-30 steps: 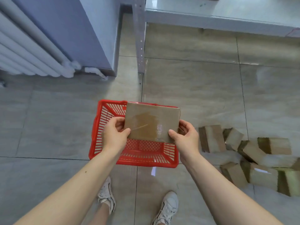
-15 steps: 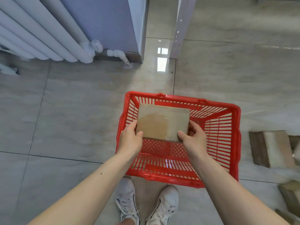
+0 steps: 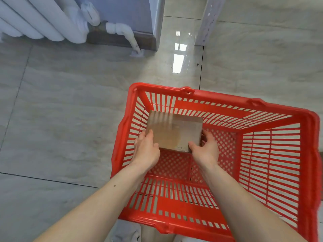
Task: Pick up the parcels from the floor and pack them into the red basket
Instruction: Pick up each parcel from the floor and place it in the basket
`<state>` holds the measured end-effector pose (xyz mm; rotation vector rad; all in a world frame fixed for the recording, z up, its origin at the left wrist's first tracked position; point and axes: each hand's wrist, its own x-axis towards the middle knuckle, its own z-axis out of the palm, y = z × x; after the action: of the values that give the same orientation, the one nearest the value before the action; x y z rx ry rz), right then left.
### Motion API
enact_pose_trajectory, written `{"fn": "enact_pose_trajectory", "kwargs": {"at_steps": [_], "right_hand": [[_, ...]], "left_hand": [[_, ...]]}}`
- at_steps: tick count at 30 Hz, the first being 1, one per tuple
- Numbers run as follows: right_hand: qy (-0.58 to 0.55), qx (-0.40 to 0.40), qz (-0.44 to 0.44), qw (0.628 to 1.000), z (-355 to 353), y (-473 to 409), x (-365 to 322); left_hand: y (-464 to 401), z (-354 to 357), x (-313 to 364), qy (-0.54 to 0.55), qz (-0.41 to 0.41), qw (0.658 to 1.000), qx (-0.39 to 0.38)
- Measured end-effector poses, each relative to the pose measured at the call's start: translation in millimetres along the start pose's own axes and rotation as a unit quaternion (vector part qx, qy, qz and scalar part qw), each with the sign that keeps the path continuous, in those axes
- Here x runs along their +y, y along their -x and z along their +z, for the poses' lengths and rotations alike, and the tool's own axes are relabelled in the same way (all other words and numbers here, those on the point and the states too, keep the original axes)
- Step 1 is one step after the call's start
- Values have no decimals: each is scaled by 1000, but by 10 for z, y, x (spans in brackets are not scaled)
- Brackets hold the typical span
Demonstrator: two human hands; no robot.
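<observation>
A brown cardboard parcel [image 3: 173, 131] sealed with clear tape is held inside the red basket [image 3: 218, 102], low in its far left corner. My left hand [image 3: 146, 149] grips the parcel's left edge and my right hand [image 3: 205, 149] grips its right edge. Whether the parcel touches the basket's lattice floor cannot be told. The rest of the basket's inside shows only bare red lattice. The other parcels on the floor are out of view.
The basket stands on glossy grey floor tiles [image 3: 61, 110]. A white radiator [image 3: 40, 20] and its pipe [image 3: 125, 35] are at the top left by a blue wall. A grey metal shelf leg [image 3: 208, 20] stands beyond the basket. My shoes [image 3: 127, 234] show at the bottom.
My view has moved in close over the basket, and both hands have lowered the parcel from above the rim down into its far left corner. The parcels on the floor have left the view.
</observation>
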<state>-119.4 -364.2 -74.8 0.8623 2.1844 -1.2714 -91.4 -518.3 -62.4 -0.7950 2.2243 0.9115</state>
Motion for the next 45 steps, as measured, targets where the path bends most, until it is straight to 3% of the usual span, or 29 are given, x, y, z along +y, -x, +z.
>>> {"fn": "enact_pose_trajectory", "kwargs": {"at_steps": [6,13,17,28,33,45], "right_hand": [[20,-2,-6,1000,54,-72,92],[10,-67,18,998,-46,-16,90],[-3,-26,59,998,-309,213,-34],[-39,7,45,998,-1651,1280,-581],[-85,58,59,993,-2450,1715,-726],[-189,158,119,962,-3771,2340,-380]], "left_hand": [[-41,106,-2,10,1,1000,-10],[49,89,82,-6,-15,999,-31],[302,-32,240,40,-9,999,-33],[1724,-377,1391,60,61,994,-70],[2342,-431,2015,74,113,988,-81],[3261,-37,2978,20,221,963,-152]]}}
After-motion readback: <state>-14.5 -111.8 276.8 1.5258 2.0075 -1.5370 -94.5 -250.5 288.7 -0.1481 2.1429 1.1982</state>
